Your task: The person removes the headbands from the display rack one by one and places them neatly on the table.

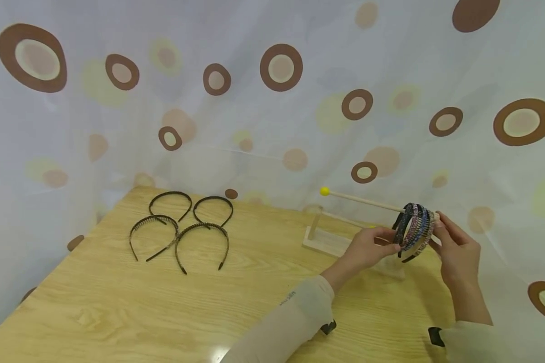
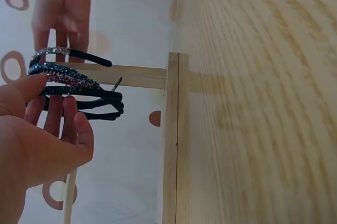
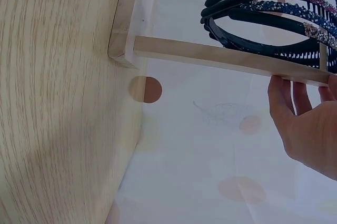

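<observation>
A bunch of dark headbands, several with glittery stones, hangs on the upper rod of a wooden headband stand. My left hand grips the bunch from the left, thumb across the front and fingers behind. In the left wrist view, the headbands' dark ends point toward the stand's base. At the rod's fixed end, my right hand pinches the top of the stand's upright post. Its fingers lie against the post in the right wrist view, right beside the bunch.
A yellow ball caps the rod's free end, pointing left. A lower rod and a shorter post stand behind. Several plain dark headbands lie at the left of the wooden table. A spotted curtain hangs behind.
</observation>
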Available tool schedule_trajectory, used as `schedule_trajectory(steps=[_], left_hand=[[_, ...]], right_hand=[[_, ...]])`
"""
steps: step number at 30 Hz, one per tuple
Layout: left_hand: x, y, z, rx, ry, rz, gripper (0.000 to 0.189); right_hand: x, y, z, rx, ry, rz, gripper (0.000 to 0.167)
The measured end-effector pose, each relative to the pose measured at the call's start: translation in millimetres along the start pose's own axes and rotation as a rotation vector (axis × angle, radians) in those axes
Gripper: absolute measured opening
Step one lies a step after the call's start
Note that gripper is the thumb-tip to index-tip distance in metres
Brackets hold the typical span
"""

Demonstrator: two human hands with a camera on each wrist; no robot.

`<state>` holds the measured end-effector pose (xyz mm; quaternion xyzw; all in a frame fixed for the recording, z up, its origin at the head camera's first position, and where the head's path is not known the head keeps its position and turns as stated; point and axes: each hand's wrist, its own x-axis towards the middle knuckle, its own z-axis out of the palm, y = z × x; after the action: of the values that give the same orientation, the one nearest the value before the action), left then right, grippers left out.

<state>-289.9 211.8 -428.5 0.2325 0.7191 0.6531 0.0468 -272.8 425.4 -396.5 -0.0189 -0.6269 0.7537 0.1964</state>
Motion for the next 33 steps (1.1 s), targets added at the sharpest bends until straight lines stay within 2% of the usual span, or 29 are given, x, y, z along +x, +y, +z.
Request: schedule_trajectory(steps=[11,17,23,27,33], left_hand=[[1.2,-5.8,4.0,0.065,0.026,0.020,0.026],[-0.2,-4.4,2.8,0.092,0.055,0.047,0.026],[-0.5,0.0,0.9,0.055,0.079,0.069,0.026],[0.4,4.0,-4.3,0.047,0.089,0.095,0.027],[-0.3,6.8,-19.8,0.127,0.072,0.169,0.030]], right_hand=[[0.9,-1.2,0.0,-0.006,0.024,0.008,0.050],[0.1,-1.6,0.1,0.005,0.006,0.004,0.049],[0.2,-1.8,0.2,-0.019,0.002,-0.002,0.049],[0.8,-2.0,0.1,-0.015,-0.006,-0.001,0.048],[0.3,-1.7,-0.9,0.036,-0.015,-0.001,0.045]])
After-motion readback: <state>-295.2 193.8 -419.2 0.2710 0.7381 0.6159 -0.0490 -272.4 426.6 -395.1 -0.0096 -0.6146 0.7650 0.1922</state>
